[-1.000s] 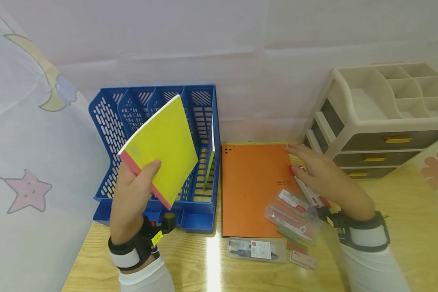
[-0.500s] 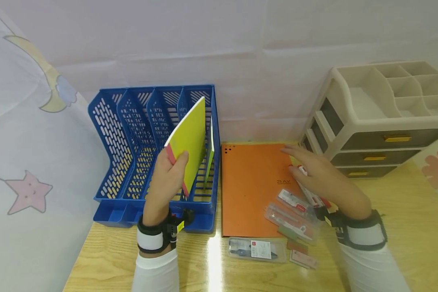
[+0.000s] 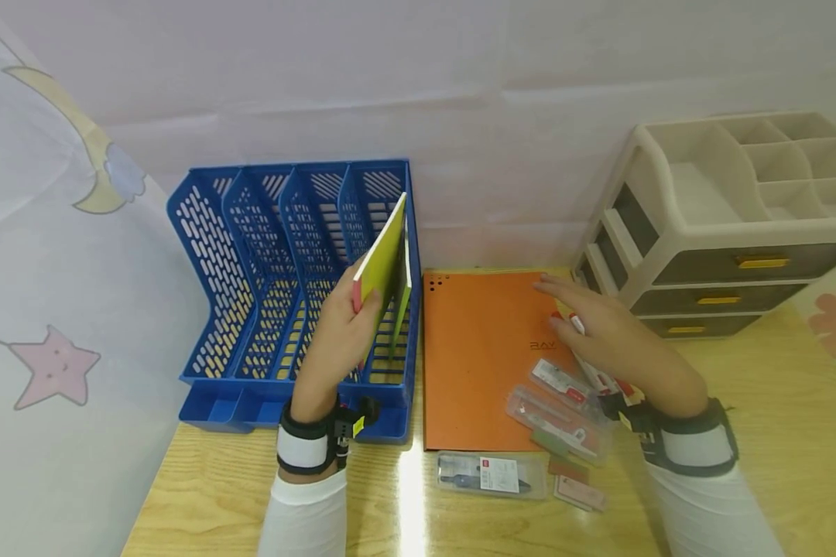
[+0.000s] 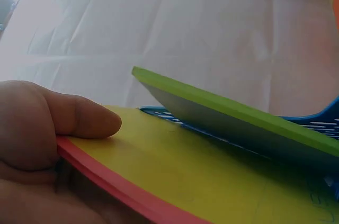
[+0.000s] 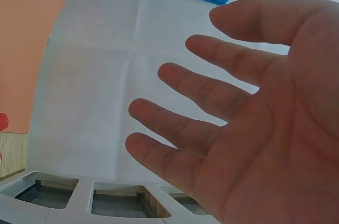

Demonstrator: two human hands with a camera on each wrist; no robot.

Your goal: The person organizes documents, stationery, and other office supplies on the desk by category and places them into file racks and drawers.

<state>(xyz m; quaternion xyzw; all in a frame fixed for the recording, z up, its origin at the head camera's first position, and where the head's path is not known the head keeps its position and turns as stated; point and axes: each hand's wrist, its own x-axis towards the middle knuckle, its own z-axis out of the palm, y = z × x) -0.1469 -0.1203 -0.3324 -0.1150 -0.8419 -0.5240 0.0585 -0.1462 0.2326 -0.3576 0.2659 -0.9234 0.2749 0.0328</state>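
My left hand (image 3: 340, 334) pinches a yellow notebook (image 3: 382, 259) by its red spine, thumb on the cover. The notebook stands on edge inside the right-hand compartment of a blue file rack (image 3: 251, 232). Just right of it, a green-edged notebook (image 3: 404, 290) leans in the same compartment; the left wrist view shows this green notebook (image 4: 238, 110) tilted over the yellow cover (image 4: 175, 166). My right hand (image 3: 599, 329) hovers over the right part of an orange folder (image 3: 481, 356). In the right wrist view the right hand (image 5: 254, 97) has its fingers spread and holds nothing.
Clear plastic cases (image 3: 560, 425), a compass case (image 3: 491, 476), erasers (image 3: 578, 491) and red-and-white packs (image 3: 595, 371) lie on or beside the folder. A beige drawer organizer (image 3: 731, 232) stands at the right. Small blue trays (image 3: 212, 406) front the rack.
My left hand has moved right, turning the yellow notebook from facing the head camera to nearly edge-on in the rack's right compartment. The right hand has barely moved.
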